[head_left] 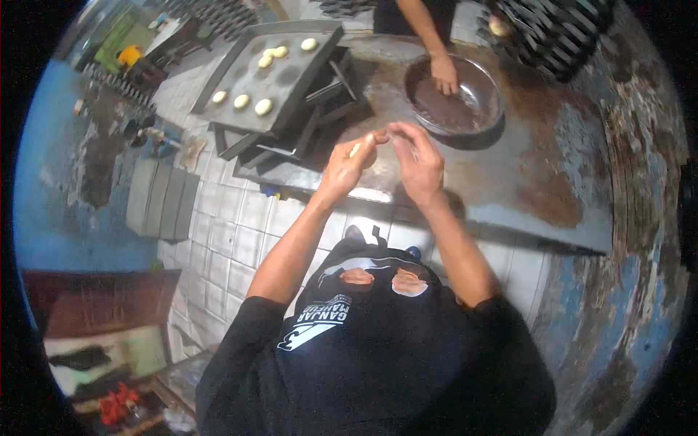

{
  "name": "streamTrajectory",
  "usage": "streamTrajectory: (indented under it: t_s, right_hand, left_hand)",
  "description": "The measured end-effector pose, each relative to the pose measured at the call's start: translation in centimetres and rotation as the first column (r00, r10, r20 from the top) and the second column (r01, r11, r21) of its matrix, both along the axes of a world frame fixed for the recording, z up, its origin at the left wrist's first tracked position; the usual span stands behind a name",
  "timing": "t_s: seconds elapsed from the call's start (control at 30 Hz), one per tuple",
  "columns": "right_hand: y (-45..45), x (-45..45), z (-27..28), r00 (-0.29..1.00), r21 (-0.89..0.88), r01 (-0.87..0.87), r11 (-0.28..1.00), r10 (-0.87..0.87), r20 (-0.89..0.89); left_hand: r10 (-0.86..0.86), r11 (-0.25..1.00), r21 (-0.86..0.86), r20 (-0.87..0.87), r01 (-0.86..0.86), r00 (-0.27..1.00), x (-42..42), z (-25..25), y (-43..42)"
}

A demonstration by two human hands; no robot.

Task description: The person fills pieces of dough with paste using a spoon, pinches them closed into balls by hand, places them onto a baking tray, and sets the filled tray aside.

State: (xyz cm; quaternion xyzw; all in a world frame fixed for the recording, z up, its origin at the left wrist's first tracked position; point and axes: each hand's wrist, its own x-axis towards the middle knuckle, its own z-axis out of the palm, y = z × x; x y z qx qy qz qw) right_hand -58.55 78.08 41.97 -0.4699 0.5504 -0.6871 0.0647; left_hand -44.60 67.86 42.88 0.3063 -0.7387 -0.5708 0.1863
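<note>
In front of my chest, over the near edge of the worktable, both my hands are raised close together. Curled fingers of my left hand close around a small pale dough ball, mostly hidden by the hand. My right hand is loosely curved, fingertips nearly meeting the left fingers, and I see nothing held in it. Several similar dough balls lie on a dark metal baking tray to the left. Beyond my right hand stands a metal bowl with a dark brown filling.
Across the table, another person's hand reaches into the bowl. Dark metal racks prop up the tray. The worktable has a worn, stained surface. Stacked dark metal pieces stand at the far right, beside a peeling wall.
</note>
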Motion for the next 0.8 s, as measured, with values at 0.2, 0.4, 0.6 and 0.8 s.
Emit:
streamTrajectory:
  t_s: [0.2, 0.4, 0.6, 0.8]
  right_hand:
    - [-5.7, 7.1, -0.3, 0.978, 0.085, -0.188, 0.978, 0.179, 0.110]
    - [-14.7, 12.5, 2.9, 0.440, -0.015, -0.648, 0.761, 0.391, 0.808]
    - [-29.8, 12.4, 5.4, 0.714, 0.405, -0.666, 0.627, 0.377, 0.590]
    - [-44.5, 8.0, -3.5, 0.701, 0.564, 0.294, 0.772, 0.227, -0.676]
  left_hand:
    - [0.347, 0.813, 0.582, -0.478, -0.005, 0.807, 2.7, 1.3, -2.0]
    - [0.249, 0.962, 0.008, -0.444, -0.274, 0.861, 8.3, 2.2, -10.7]
    - [0.373, 0.921, 0.109, -0.529, -0.374, 0.762, 14.3, 1.2, -21.2]
    - [0.446, 0.883, 0.162, -0.581, -0.441, 0.681, 24.1, 2.5, -28.4]
